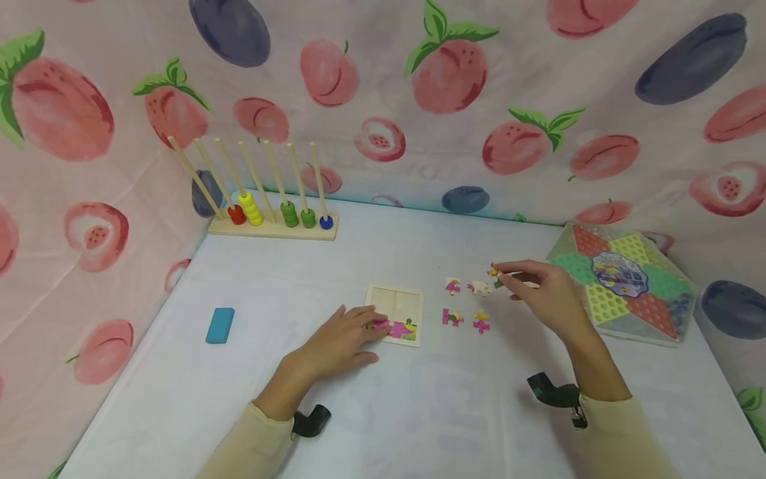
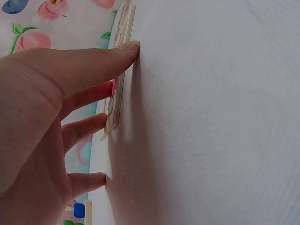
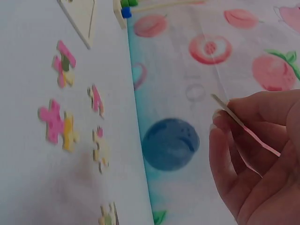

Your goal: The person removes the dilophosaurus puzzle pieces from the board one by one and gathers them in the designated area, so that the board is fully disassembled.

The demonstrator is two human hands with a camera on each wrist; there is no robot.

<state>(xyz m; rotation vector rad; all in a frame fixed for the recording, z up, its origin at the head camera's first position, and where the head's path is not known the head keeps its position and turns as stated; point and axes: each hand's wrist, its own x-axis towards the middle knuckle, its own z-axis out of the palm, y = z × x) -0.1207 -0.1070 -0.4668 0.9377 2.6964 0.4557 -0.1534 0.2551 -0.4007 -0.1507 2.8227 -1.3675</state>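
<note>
The right hand (image 1: 541,293) pinches a piece (image 1: 493,271) above the surface (image 1: 449,412); the tray (image 1: 383,301) lies to that hand's left, past loose pieces (image 1: 453,319); the left hand (image 1: 341,342), nearer the tray, touches its near-left part with loosely extended fingers.

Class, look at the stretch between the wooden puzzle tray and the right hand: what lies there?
Loose puzzle pieces lie between the wooden puzzle tray and the right hand; the head view plainly shows four of them, in two rows.
</note>
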